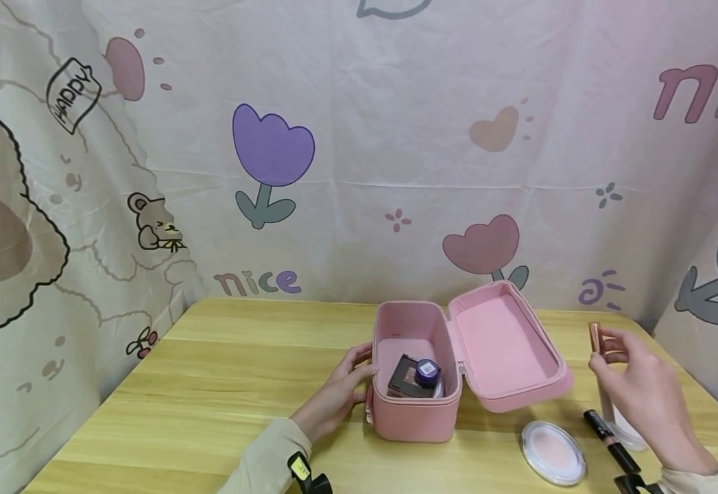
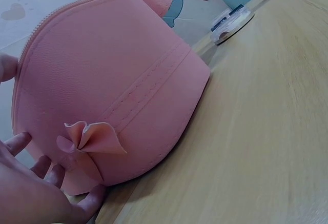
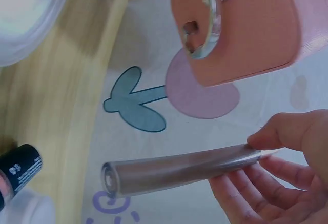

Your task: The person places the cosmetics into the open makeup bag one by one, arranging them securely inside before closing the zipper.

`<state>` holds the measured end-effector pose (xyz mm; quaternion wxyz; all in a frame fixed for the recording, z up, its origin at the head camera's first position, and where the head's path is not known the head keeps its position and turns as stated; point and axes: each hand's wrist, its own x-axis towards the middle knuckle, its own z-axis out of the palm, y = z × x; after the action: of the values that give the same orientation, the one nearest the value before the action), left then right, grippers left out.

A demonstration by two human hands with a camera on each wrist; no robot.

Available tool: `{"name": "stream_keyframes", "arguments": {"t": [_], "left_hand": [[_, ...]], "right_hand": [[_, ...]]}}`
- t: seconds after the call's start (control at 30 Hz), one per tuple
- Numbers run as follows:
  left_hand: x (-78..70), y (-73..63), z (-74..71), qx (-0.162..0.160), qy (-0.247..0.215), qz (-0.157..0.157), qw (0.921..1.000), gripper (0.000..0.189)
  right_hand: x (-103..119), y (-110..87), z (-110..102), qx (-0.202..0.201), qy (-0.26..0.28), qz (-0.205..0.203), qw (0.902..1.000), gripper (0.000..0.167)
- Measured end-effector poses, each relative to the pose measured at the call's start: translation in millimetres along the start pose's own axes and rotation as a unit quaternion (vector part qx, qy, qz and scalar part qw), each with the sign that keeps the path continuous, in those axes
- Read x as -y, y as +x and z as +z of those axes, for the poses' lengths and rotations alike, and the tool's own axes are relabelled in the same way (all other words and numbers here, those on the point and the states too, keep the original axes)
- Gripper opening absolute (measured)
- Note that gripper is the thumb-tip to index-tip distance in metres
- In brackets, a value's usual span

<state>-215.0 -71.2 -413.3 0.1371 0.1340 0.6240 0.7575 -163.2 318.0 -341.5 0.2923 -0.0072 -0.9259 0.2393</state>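
A pink cosmetics case [image 1: 416, 420] stands on the wooden table, its lid [image 1: 507, 343] swung out to the right. Inside it lie a dark square box [image 1: 403, 381] and a small jar with a purple lid [image 1: 427, 372]. My left hand [image 1: 339, 394] rests on the case's left wall, fingers spread beside the bow [image 2: 95, 139]. Between thumb and fingers, my right hand [image 1: 645, 391] pinches a slim lip gloss tube [image 3: 179, 171] with a rose-gold cap [image 1: 594, 336]. It is held upright over the table, right of the lid.
A round clear compact [image 1: 553, 453] lies in front of the lid. To its right is a black-capped tube [image 1: 612, 440], and a round whitish container [image 1: 629, 431] sits partly hidden behind my right hand. A printed cloth [image 1: 365, 137] hangs behind the table [image 1: 260, 357].
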Motion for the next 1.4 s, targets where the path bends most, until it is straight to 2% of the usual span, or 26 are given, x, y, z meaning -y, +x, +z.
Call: {"name": "stream_keyframes", "arguments": {"t": [0.2,0.57,0.8,1.03,1.23,1.4], "left_hand": [[1.0,0.1,-0.9,-0.005,0.003,-0.001,1.0000,0.060],[2.3,1.0,0.1,0.003,-0.004,0.003,1.0000,0.060],[3.4,2.1,-1.4,0.003,-0.004,0.003,1.0000,0.062],[3.6,4.1,-2.9,0.005,-0.009,0.002,0.9999,0.062],[2.5,3.5,-2.9,0.006,-0.008,0.000,1.0000,0.063],[3.1,4.0,-3.9,0.007,-0.006,-0.002,1.0000,0.060]], "right_hand": [[13.1,-3.7,-3.8,-0.043,0.011,-0.007,0.9990,0.041],[44.3,-7.9,-14.6,-0.054,0.022,0.001,0.9983,0.044],[64.1,-10.7,-23.9,-0.087,0.044,0.010,0.9952,0.043],[81.3,-17.5,-26.3,-0.101,0.073,0.035,0.9916,0.045],[89.8,-18.1,-27.1,-0.132,0.103,0.032,0.9854,0.046],[92.6,-12.9,-27.9,-0.139,0.112,0.031,0.9833,0.046]]}}
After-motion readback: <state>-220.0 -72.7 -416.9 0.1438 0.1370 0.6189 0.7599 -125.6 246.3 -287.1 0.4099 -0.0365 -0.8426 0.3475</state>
